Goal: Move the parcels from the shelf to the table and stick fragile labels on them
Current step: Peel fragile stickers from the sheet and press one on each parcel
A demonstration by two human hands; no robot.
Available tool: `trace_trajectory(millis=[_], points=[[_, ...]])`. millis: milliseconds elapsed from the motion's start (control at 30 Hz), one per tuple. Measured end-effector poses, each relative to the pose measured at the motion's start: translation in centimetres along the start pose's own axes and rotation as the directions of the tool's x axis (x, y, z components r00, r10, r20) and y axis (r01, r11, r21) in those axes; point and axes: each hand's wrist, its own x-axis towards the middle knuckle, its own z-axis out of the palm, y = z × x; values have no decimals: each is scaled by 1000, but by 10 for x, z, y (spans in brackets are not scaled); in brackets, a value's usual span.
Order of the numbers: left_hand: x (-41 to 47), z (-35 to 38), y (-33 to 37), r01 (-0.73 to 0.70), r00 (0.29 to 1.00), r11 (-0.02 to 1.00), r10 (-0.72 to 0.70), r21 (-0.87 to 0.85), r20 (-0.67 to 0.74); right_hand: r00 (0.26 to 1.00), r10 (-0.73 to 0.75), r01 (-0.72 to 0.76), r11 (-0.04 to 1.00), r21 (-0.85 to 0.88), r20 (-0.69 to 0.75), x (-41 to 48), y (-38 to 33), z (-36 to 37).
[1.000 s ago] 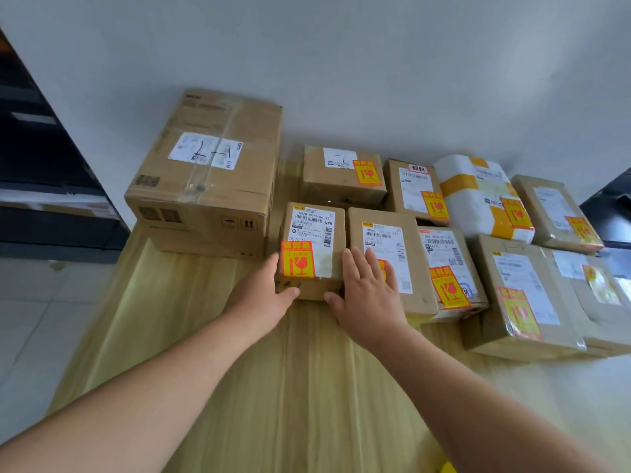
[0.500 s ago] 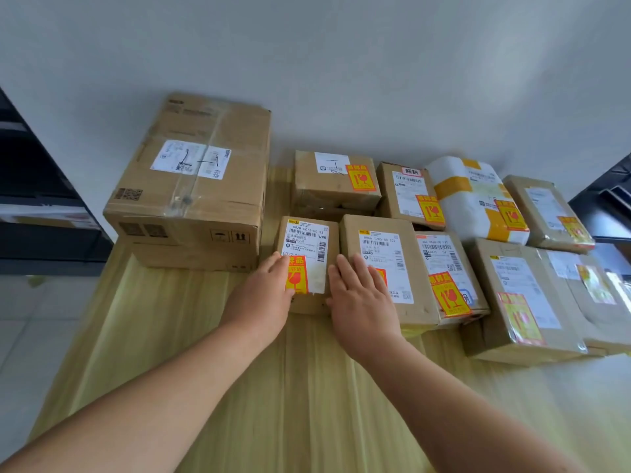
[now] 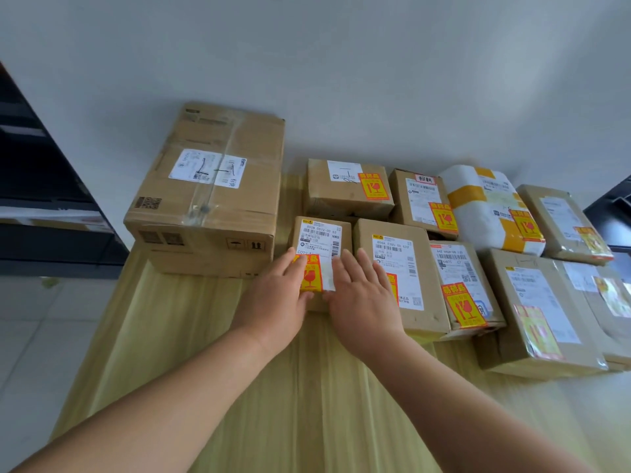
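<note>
We see a pale wooden table [image 3: 307, 404] set against a grey wall, with a dark shelf [image 3: 41, 206] off to its left. The biggest thing on the table is a large cardboard box [image 3: 211, 199] at the back left. To its right the parcels lie in two rows, among them a white parcel with yellow tape [image 3: 485, 206], each showing an orange-and-yellow sticker. The small brown parcel [image 3: 321, 233] sits just beside the large box, at the front row's left end. The left hand [image 3: 276, 302] and right hand [image 3: 365, 298] lie flat on it, fingers straight, gripping nothing. Between them shows its fragile label [image 3: 312, 278], the left fingertips covering its left edge.
</note>
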Motion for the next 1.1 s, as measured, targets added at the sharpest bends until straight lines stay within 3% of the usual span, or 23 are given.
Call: trace_trajectory(millis=[200, 367, 600, 733, 833, 1100], points=[[-11, -50, -14, -110, 990, 994, 112, 28, -80, 998, -39, 45, 992, 117, -56, 10, -28, -24], [-12, -90, -50, -61, 974, 984, 95, 170, -204, 996, -50, 70, 960, 270, -80, 24, -54, -39], [16, -117, -98, 284, 919, 951, -235, 120, -316, 1000, 17, -17, 900, 436, 3, 47, -79, -40], [33, -119, -114, 458, 857, 889, -440, 8, -270, 997, 68, -81, 868, 489, 44, 59, -87, -37], [40, -121, -116, 576, 790, 800, -597, -167, -140, 993, 95, -120, 855, 505, 75, 67, -91, -35], [16, -124, -114, 610, 738, 733, -664, -301, -120, 996, 61, -85, 787, 611, 59, 56, -96, -34]])
